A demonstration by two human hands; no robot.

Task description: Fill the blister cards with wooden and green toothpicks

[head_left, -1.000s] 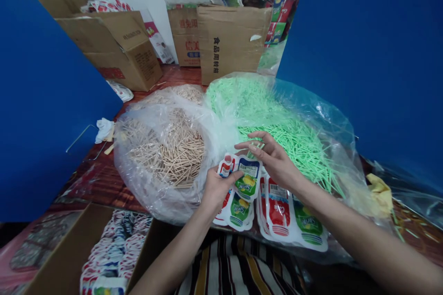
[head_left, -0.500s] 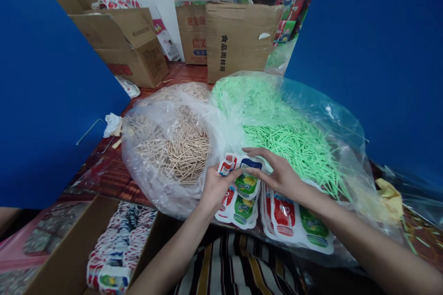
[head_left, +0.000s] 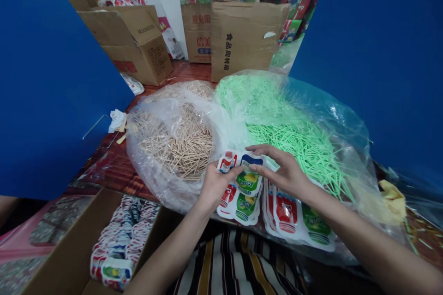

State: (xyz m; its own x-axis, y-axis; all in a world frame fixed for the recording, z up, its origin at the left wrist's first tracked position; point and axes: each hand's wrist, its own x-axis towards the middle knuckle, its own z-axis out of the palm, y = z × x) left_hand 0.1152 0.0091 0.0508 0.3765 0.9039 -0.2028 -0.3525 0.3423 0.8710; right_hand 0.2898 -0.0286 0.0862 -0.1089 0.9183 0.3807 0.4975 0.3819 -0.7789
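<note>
My left hand (head_left: 215, 182) pinches the left side of a printed card (head_left: 249, 181) with red and green Sprite pictures. At the card's upper right, my right hand (head_left: 280, 170) has thumb and fingers closed on its edge. Beneath the held card lies a small stack of similar cards (head_left: 246, 208). A second stack of red and green cards (head_left: 286, 215) sits to the right, under my right wrist. Beyond the hands are an open plastic bag of tan sticks (head_left: 190, 150) and a bag of bright green sticks (head_left: 297, 140).
A cardboard box (head_left: 65, 244) at lower left holds rows of cards. Cardboard boxes (head_left: 249, 41) stand at the back of the reddish table (head_left: 134, 168). Blue panels (head_left: 51, 78) rise on both sides. A yellow cloth (head_left: 392, 200) lies at the right.
The view has shifted slightly, so the scene sits a little further right. Both hands keep hold of the card, with only slight finger movement.
</note>
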